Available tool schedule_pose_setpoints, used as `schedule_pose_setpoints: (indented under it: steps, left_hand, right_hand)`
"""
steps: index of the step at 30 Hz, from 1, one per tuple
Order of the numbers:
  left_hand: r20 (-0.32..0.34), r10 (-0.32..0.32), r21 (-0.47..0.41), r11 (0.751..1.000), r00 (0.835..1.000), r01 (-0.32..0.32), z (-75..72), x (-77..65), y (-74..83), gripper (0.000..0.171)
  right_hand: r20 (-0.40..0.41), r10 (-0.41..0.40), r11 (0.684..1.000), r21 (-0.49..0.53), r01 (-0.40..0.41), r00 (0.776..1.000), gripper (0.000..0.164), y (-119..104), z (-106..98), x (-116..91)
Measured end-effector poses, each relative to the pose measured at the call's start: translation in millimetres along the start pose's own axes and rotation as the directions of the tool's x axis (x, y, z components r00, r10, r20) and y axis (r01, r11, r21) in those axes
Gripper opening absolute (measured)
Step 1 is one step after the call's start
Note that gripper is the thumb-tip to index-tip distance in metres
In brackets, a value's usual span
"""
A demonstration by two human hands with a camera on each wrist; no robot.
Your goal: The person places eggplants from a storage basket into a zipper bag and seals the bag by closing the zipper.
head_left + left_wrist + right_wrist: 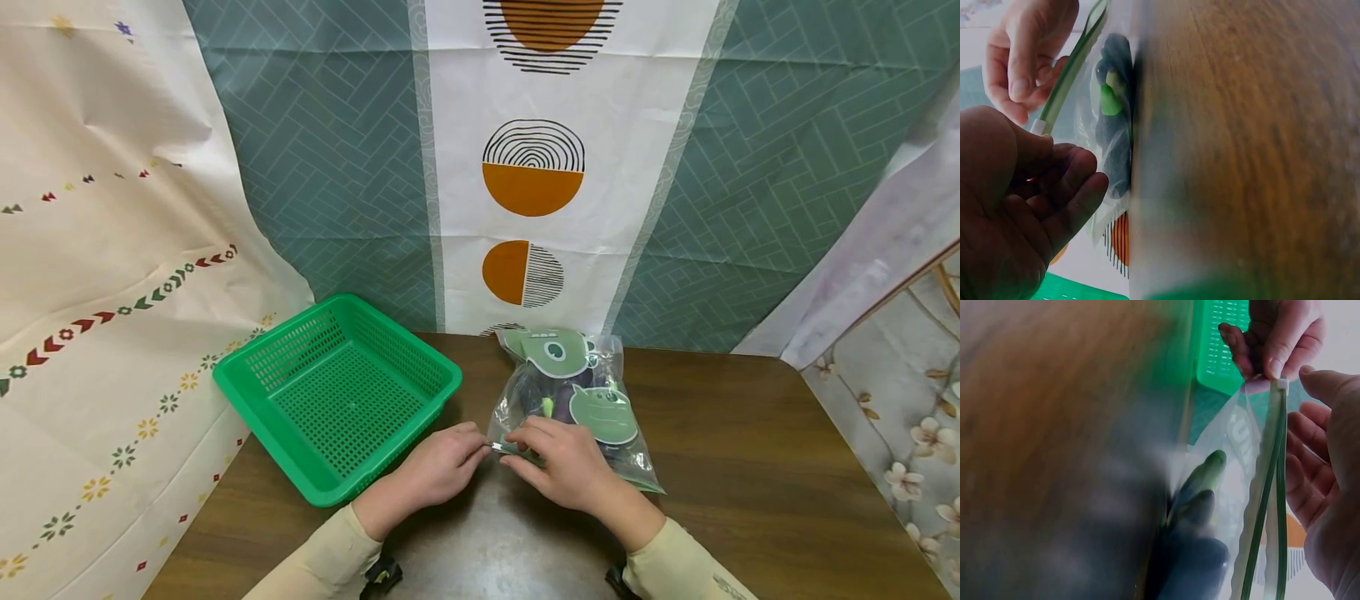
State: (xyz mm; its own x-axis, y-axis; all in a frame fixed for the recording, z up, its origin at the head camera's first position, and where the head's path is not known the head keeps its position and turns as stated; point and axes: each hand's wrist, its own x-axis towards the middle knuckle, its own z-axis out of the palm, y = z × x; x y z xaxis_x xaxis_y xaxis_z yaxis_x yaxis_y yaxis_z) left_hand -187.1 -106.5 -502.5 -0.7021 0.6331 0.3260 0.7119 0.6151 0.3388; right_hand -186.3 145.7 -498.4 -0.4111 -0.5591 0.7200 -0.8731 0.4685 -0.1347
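A clear zip bag (603, 415) with green cartoon animal prints lies on the table, its mouth toward me. Inside it are dark, elongated vegetables (1194, 569) with green ends, like eggplants. My left hand (441, 461) pinches the left corner of the bag's mouth, right beside a white slider (1282, 383). Over the bag's near edge, my right hand (558, 462) has thumb and fingers spread apart near the slider. In the right wrist view, the two green zip strips (1266, 487) stand apart below the slider, so the mouth gapes there.
A green plastic basket (337, 500) with perforated walls stands left of the bag, close to my left forearm. Brown wooden table (720, 433) extends to the right. Patterned cloth (360, 167) hangs behind the table, with more cloth at both sides.
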Motion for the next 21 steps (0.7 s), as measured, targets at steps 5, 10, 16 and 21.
schedule_pose_setpoints:
  steps: [5, 10, 16, 21]
  left_hand:
    - [-0.004, 0.003, -0.001, 1.000, 1.000, -0.003, -0.4, 0.2, 0.7, 0.011]
    - [-0.004, 0.007, -0.008, 1.000, 1.000, -0.007, -0.3, 0.0, 0.8, 0.011]
    - [0.000, 0.013, -0.021, 1.000, 1.000, -0.013, 0.3, -0.5, 0.5, 0.012]
    - [0.002, 0.017, -0.019, 1.000, 1.000, -0.017, -0.1, -0.3, 0.5, 0.012]
  right_hand:
    - [0.011, -0.003, 1.000, -0.025, 0.003, 1.000, 0.024, 1.4, 4.7, 0.4]
    - [0.025, -0.003, 0.999, -0.049, 0.004, 1.000, 0.018, 1.7, 7.8, 1.2]
    - [0.029, -0.001, 0.997, -0.073, 0.003, 1.000, 0.016, 1.5, 9.9, 1.7]
    - [0.047, 0.020, 0.996, -0.089, -0.016, 0.999, 0.018, 1.8, 12.2, 0.9]
